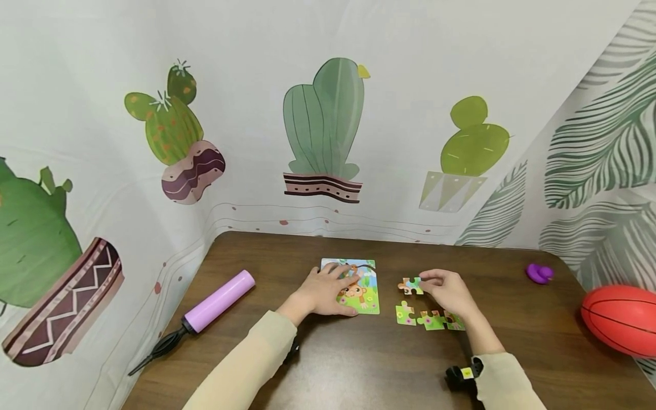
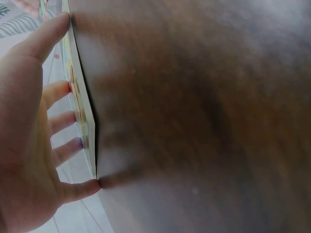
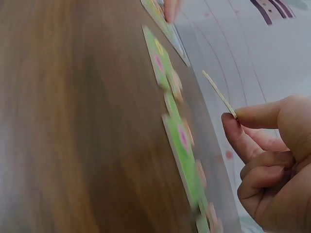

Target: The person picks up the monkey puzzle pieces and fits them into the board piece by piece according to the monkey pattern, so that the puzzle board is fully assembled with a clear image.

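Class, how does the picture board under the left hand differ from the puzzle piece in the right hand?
The picture board is larger than the puzzle piece. The board's visible edges are straight; the piece has knobs and notches. The board lies on the table; the right hand holds the piece raised off it. Both show bright printing with green.

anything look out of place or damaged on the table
Nothing looks spilled or damaged. The purple pump at left, plus the duck and red ball at right, seem mildly out of place: none appears to belong with the loose puzzle pieces.
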Demonstrator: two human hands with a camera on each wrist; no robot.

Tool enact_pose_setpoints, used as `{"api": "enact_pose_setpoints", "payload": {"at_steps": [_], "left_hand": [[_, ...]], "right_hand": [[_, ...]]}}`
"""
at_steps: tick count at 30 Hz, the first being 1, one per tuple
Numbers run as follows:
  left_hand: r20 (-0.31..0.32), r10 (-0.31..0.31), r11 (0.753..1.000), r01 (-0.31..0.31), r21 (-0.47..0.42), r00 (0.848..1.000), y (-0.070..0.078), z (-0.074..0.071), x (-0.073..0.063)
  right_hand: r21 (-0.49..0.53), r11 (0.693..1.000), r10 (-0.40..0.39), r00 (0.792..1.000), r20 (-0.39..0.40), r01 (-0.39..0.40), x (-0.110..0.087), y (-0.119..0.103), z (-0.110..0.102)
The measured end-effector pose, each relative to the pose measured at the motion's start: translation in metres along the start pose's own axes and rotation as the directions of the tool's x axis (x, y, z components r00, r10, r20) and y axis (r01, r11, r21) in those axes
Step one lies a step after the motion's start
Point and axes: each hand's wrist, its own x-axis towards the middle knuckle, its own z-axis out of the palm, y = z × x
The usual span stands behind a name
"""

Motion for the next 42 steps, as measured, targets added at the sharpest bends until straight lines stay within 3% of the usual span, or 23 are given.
{"api": "enact_pose_setpoints", "payload": {"at_steps": [12,22,32,42], "left_hand": [[0.001,0.007,1.0,-0.007,0.009,1.0,-0.001,0.002,0.002],[-0.002,0.004,1.0,-0.004,0.003,1.0,-0.002,0.003,0.003],[0.002,0.004,1.0,-0.004,0.006,1.0,-0.001,0.002,0.002],[-0.001,0.002,1.0,-0.002,0.006,1.0,-0.001,0.003,0.002]], "right_hand": [[0.075,0.997,-0.019,0.998,0.066,0.014,0.02,-0.031,0.047],[0.112,0.994,0.005,0.994,0.107,-0.017,0.028,-0.046,0.07],[0.156,0.986,0.047,0.994,0.096,-0.062,0.029,-0.052,0.08],[0.168,0.984,0.038,0.996,0.085,-0.052,0.03,-0.053,0.082]]}}
